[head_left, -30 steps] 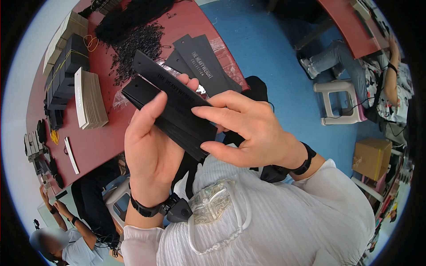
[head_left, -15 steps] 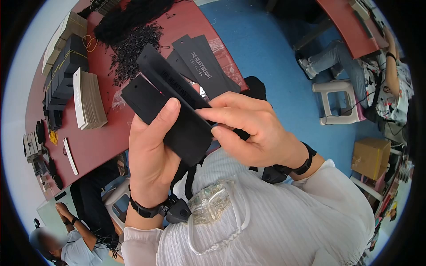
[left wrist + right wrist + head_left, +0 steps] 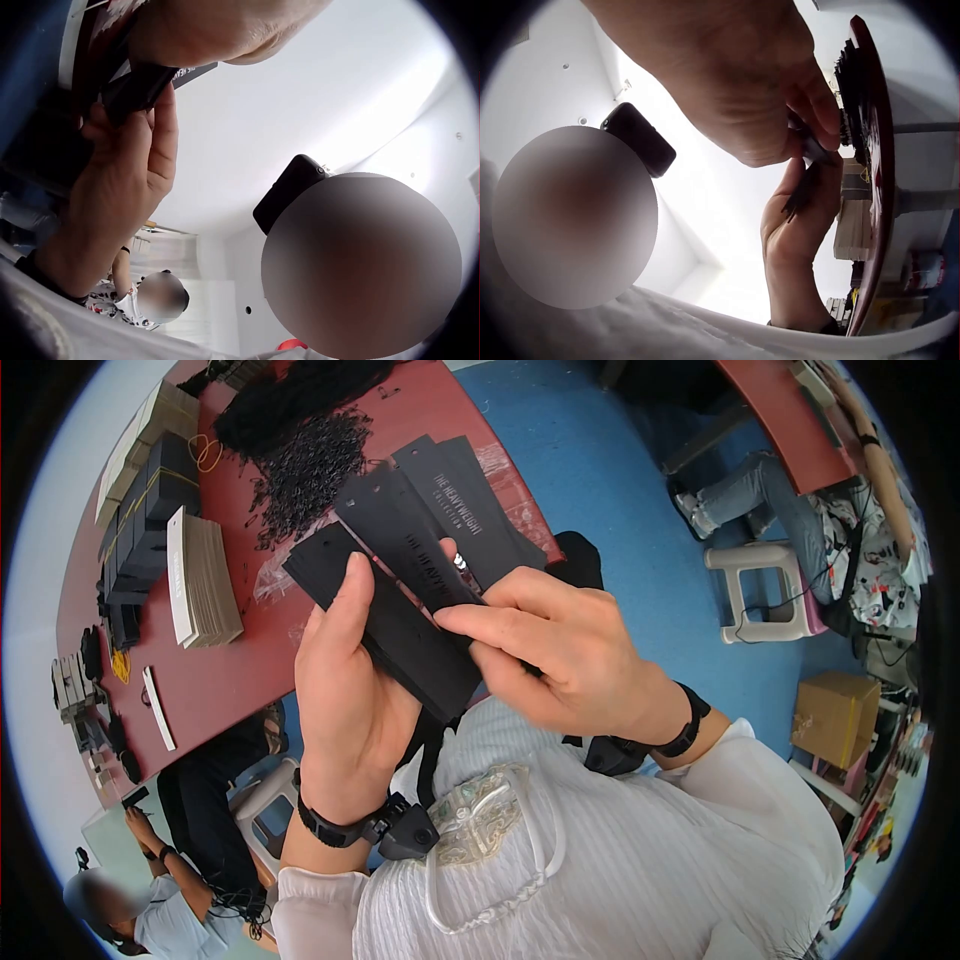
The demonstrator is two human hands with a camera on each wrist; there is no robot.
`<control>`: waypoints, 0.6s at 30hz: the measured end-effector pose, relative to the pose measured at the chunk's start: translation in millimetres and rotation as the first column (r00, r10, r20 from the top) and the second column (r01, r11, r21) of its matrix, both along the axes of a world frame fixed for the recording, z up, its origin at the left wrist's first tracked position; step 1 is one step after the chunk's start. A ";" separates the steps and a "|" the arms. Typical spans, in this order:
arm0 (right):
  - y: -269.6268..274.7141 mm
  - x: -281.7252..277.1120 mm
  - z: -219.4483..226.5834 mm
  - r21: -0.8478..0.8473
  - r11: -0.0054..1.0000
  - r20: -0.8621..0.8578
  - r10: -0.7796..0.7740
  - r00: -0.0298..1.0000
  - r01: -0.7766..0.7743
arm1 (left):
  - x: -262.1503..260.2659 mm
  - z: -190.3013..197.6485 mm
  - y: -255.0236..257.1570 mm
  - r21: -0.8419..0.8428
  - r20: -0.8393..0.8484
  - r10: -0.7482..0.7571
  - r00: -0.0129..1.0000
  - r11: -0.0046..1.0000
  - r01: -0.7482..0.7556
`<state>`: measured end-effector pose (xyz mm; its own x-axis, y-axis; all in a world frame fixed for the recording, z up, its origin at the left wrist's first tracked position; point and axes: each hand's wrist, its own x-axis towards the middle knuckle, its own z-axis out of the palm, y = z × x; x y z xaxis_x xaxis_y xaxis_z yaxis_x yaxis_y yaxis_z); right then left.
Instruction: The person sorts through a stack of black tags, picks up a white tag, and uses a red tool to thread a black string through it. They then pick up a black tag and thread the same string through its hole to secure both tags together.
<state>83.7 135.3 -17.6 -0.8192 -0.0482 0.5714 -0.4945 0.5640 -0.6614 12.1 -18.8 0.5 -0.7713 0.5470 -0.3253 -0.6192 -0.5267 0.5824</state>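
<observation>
My left hand (image 3: 350, 700) holds a stack of black cards (image 3: 415, 650), its thumb lying along the top card. My right hand (image 3: 570, 650) pinches the near end of black printed cards (image 3: 400, 525), which lie fanned beside the stack and tilt away to the right. In the left wrist view, the right hand (image 3: 120, 180) pinches dark cards (image 3: 139, 94). The right wrist view shows card edges (image 3: 802, 191) between both hands. Behind them on the table lie more black cards (image 3: 455, 495) with pale lettering.
The red table (image 3: 240, 690) bears a pile of black safety pins (image 3: 310, 470), black cords (image 3: 290, 405), a pale card stack (image 3: 205, 580) and banded dark stacks (image 3: 150, 520). A white stool (image 3: 765, 590) and a cardboard box (image 3: 838, 715) stand right. Two other people sit nearby.
The printed cards in my right hand have swung away from the stack and spread into a fan. My left thumb has shifted up along the stack.
</observation>
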 end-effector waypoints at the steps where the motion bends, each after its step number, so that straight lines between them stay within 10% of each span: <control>1: -0.6 0.8 1.9 -0.005 1.000 0.008 0.010 1.000 -0.010 | -0.1 0.5 0.3 -0.014 0.001 0.008 1.000 1.000 -0.008; 18: 0.1 1.0 -2.8 -0.183 0.977 0.119 0.129 0.984 -0.106 | 4.5 6.1 0.3 0.032 -0.103 0.021 0.994 0.999 -0.017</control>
<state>84.7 135.5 -20.5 -0.8812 -0.0575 0.4692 -0.4544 0.3765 -0.8073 16.6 -18.4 6.6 -0.8103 0.5405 -0.2264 -0.5462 -0.5567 0.6259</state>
